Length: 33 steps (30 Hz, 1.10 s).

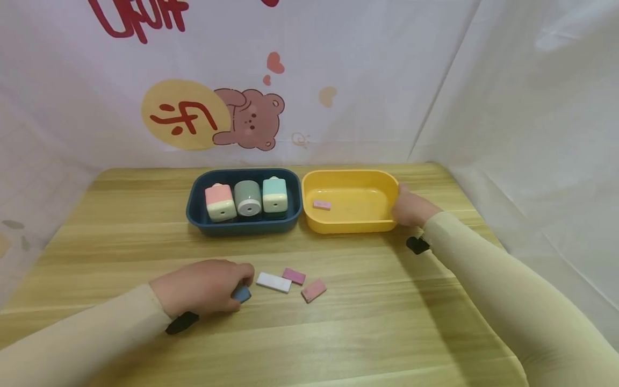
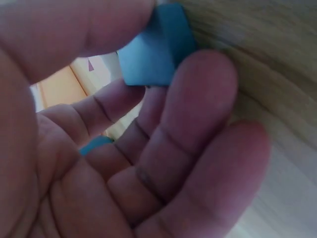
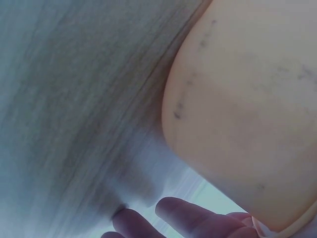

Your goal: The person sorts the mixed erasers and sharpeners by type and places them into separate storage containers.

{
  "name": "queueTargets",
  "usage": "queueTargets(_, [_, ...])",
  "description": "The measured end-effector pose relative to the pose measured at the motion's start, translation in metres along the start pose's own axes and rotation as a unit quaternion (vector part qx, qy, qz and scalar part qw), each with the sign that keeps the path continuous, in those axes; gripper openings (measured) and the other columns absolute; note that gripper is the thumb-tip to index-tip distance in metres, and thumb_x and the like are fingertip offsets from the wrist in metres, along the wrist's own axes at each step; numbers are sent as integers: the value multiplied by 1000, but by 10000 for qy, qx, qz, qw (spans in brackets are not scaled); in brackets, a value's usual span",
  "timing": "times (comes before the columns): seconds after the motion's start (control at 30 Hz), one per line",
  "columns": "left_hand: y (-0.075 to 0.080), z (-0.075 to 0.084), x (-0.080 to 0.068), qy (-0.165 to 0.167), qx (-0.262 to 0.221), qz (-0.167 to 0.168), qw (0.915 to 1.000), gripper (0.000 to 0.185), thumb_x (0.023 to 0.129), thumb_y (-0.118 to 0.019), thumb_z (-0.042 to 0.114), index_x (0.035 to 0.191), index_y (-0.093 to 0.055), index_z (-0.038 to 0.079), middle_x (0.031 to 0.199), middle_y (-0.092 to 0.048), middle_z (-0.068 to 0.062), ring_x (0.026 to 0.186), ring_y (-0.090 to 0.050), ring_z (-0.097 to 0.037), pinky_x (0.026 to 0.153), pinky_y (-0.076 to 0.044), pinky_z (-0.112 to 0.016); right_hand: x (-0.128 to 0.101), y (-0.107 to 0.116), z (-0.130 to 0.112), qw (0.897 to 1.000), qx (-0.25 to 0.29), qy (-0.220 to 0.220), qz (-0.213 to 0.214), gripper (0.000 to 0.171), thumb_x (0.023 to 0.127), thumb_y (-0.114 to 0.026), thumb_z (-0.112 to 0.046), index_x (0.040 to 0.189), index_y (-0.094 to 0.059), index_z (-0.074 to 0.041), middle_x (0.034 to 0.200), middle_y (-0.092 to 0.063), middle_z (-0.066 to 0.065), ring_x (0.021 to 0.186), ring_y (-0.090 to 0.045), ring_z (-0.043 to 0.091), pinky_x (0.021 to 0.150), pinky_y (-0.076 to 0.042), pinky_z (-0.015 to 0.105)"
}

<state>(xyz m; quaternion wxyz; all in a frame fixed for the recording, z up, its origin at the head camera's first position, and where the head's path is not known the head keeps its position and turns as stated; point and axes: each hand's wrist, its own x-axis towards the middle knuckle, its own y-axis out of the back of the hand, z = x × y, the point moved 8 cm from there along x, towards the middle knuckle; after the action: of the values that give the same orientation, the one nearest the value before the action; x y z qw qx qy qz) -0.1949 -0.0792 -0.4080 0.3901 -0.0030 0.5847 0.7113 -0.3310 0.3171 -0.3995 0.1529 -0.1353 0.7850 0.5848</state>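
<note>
On the table (image 1: pixel 377 338), navy tray (image 1: pixel 246 230) is loaded with three containers (image 1: pixel 247 194). Yellow tray (image 1: pixel 353 228) alongside is touched at its right end by forward-reaching right hand (image 1: pixel 415 209); whether pinched, can't tell. Left hand (image 1: pixel 208 286) is held low, palm-down, clamped on blue block (image 1: pixel 242 294); its right is crowded by white block (image 1: pixel 274 282), two pink blocks (image 1: pixel 294 276).

- Table (image 1: pixel 358 322): wood-grain top, light yellowish brown, runs out on all sides of yellow tray.
- Yellow tray (image 1: pixel 352 228): upright, directly on wood.
- Dark blue tray (image 1: pixel 244 230): upright, left of yellow tray, rims touching or nearly.
- Pink block (image 1: pixel 314 290): flat, in front of yellow tray's left end.
- Magenta block (image 1: pixel 294 276): flat, front-left of yellow tray.
- White block (image 1: pixel 273 282): flat, same side, farther left of yellow tray.
- Blue block (image 1: pixel 241 294): leftmost block from yellow tray, table contact unclear.
</note>
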Motion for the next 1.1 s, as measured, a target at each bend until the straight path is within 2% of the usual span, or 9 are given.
queueTargets(0.23, [1, 4, 1, -18, -67, -59, 10000, 26, 88, -81, 18, 97, -57, 23, 79, -57, 2, 74, -52, -18, 69, -42, -35, -1, -1, 0, 9999, 116, -9, -67, 89, 87, -41, -5, 154, 11, 20, 117, -61, 34, 99, -60, 38, 85, -49, 42])
queueTargets(0.47, [-1, 4, 2, -30, 46, -86, 9999, 28, 86, -81, 15, 95, -56, 24, 79, -57, 3, 74, -52, -18, 69, -42, -35, -2, -2, 0, 9998, 186, -78, -68, 90, 87, -41, -5, 155, 12, 19, 128, -57, 39, 108, -57, 41, 94, -48, 47])
queueTargets(0.67, [3, 5, 4, -26, 121, -170, 9998, 31, 82, -82, 13, 97, -58, 25, 84, -57, 2, 76, -53, -19, 69, -42, -36, -2, -1, 0, 9998, 168, -88, -25, 90, 86, -41, -5, 156, 12, 18, 132, -56, 40, 109, -57, 42, 98, -48, 50])
queueTargets(0.87, [21, 16, 6, -206, 348, -81, 9991, 26, 84, -77, 12, 95, -58, 26, 83, -58, 3, 75, -55, -18, 68, -42, -35, -2, -1, 0, 10000, -35, -70, -44, 88, 88, -40, -7, 155, 11, 19, 122, -61, 37, 102, -60, 39, 90, -50, 46])
queueTargets(0.97, [35, 29, 8, -407, 736, 133, 9964, 22, 86, -76, 15, 95, -59, 27, 80, -58, 4, 74, -55, -17, 68, -43, -34, -2, -1, 0, 9999, -34, -85, -72, 89, 88, -40, -7, 155, 11, 19, 120, -61, 35, 101, -60, 39, 88, -50, 45])
queueTargets(1.1, [56, 48, 11, -677, 1173, 519, 9894, 19, 89, -78, 23, 98, -61, 27, 83, -58, 6, 76, -55, -17, 69, -46, -33, -3, -1, 0, 9999, 55, -113, -86, 90, 88, -41, -7, 156, 13, 18, 125, -60, 37, 105, -59, 40, 92, -49, 47])
